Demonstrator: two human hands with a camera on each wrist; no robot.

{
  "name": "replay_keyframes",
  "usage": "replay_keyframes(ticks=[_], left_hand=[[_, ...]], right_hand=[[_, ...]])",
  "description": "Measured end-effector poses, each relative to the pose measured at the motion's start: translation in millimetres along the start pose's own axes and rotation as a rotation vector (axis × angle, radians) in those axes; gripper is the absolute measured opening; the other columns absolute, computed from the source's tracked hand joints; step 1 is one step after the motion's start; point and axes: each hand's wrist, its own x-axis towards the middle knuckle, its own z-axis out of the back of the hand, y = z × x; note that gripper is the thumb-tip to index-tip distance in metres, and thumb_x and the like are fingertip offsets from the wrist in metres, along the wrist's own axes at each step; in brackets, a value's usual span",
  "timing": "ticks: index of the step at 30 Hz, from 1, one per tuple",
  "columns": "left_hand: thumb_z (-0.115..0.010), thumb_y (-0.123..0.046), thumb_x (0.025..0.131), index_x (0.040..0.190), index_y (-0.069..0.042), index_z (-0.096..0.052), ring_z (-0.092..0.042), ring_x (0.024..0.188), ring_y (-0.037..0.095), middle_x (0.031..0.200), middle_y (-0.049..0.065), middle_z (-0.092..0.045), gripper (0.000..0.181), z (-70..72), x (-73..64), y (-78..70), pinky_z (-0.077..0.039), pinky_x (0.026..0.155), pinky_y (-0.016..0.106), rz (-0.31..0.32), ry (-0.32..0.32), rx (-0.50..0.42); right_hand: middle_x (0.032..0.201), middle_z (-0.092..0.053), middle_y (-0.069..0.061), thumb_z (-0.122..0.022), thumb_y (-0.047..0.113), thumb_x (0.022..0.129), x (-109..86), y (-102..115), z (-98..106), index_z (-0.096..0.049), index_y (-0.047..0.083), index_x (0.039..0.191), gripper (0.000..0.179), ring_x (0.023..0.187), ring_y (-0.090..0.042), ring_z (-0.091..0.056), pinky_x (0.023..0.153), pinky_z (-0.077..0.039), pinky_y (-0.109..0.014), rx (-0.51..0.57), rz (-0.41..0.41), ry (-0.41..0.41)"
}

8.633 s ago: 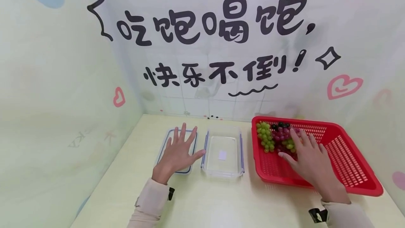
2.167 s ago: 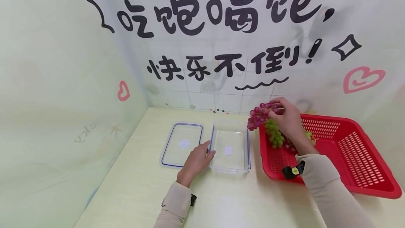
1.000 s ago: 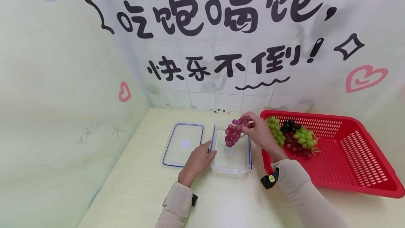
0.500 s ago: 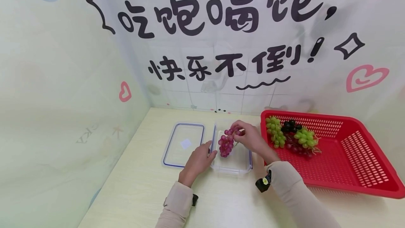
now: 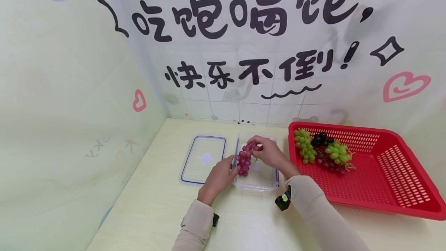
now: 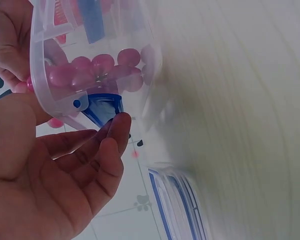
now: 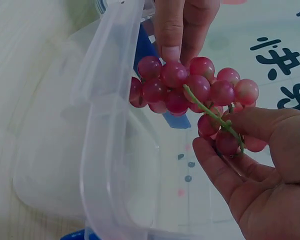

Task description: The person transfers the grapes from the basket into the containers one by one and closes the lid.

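Observation:
A bunch of pink-red grapes (image 5: 244, 162) hangs tilted inside the left part of a clear plastic food container (image 5: 259, 185) with blue clips. My right hand (image 5: 268, 153) pinches it near its green stem (image 7: 215, 117), thumb and fingers around the upper grapes. My left hand (image 5: 217, 177) holds the container's left side wall; in the left wrist view its curled fingers (image 6: 110, 155) sit by a blue clip (image 6: 104, 107). The right wrist view shows the left thumb (image 7: 170, 35) reaching over the rim and touching the grapes. Through the clear wall the lower grapes (image 6: 102, 65) show.
Left of the container lies its clear lid (image 5: 202, 148) with a blue seal. At the right stands a red perforated basket (image 5: 362, 196) holding green grapes (image 5: 304, 146), black grapes (image 5: 322, 138) and dark red grapes (image 5: 325, 162). A printed wall (image 5: 223, 107) rises behind the table (image 5: 146, 204).
The right hand has taken the pink-red grapes from the basket, carried them left and lowered them into the container. The left hand moved from above the lid to the container's left side.

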Motion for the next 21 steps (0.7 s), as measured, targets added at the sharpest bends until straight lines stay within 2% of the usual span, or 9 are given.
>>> replay_keyframes(ticks=[4, 11, 13, 17, 21], left_hand=[[-0.057, -0.029, 0.101, 0.145, 0.002, -0.046, -0.055, 0.081, 0.017, 0.098, 0.008, -0.064, 0.055, 0.0, 0.2, 0.6, -0.049, 0.071, 0.033, -0.009, 0.001, -0.003], [-0.057, -0.029, 0.101, 0.146, 0.001, -0.045, -0.063, 0.103, 0.025, 0.121, 0.017, -0.066, 0.056, -0.3, -0.1, 0.5, -0.054, 0.091, 0.043, -0.016, -0.003, -0.010], [-0.057, -0.029, 0.101, 0.146, 0.002, -0.045, -0.063, 0.100, 0.024, 0.118, 0.016, -0.066, 0.055, 0.1, -0.2, 0.2, -0.054, 0.089, 0.042, -0.017, -0.003, -0.011], [-0.057, -0.028, 0.101, 0.145, 0.002, -0.046, -0.059, 0.086, 0.018, 0.104, 0.011, -0.066, 0.055, 0.5, -0.1, 0.2, -0.052, 0.076, 0.035, -0.017, 0.001, -0.007], [-0.057, -0.028, 0.101, 0.145, 0.002, -0.046, -0.056, 0.082, 0.017, 0.100, 0.009, -0.065, 0.055, 0.1, 0.2, 0.4, -0.050, 0.071, 0.033, -0.013, 0.004, -0.004]], right_hand=[[0.112, -0.067, -0.013, -0.067, 0.001, 0.092, 2.7, 2.0, -3.0, -0.065, 0.009, 0.122, 0.031, 0.100, -0.029, -0.064, 0.084, -0.059, -0.039, 0.001, -0.029, -0.024], [0.131, -0.061, -0.017, -0.067, 0.002, 0.092, 7.1, 3.2, -5.3, -0.057, 0.004, 0.133, 0.042, 0.113, -0.038, -0.063, 0.091, -0.056, -0.045, 0.023, -0.091, -0.053], [0.137, -0.057, -0.019, -0.067, 0.001, 0.092, 8.0, 3.2, -5.4, -0.055, 0.003, 0.135, 0.045, 0.119, -0.040, -0.060, 0.094, -0.054, -0.047, 0.023, -0.097, -0.052], [0.141, -0.053, -0.021, -0.067, 0.001, 0.091, 8.9, 4.4, -5.8, -0.051, 0.004, 0.139, 0.051, 0.124, -0.041, -0.056, 0.096, -0.052, -0.049, 0.021, -0.102, -0.060], [0.139, -0.054, -0.022, -0.067, 0.000, 0.090, 10.0, 6.9, -7.4, -0.046, 0.004, 0.143, 0.058, 0.113, -0.036, -0.060, 0.091, -0.055, -0.045, 0.025, -0.094, -0.066]])
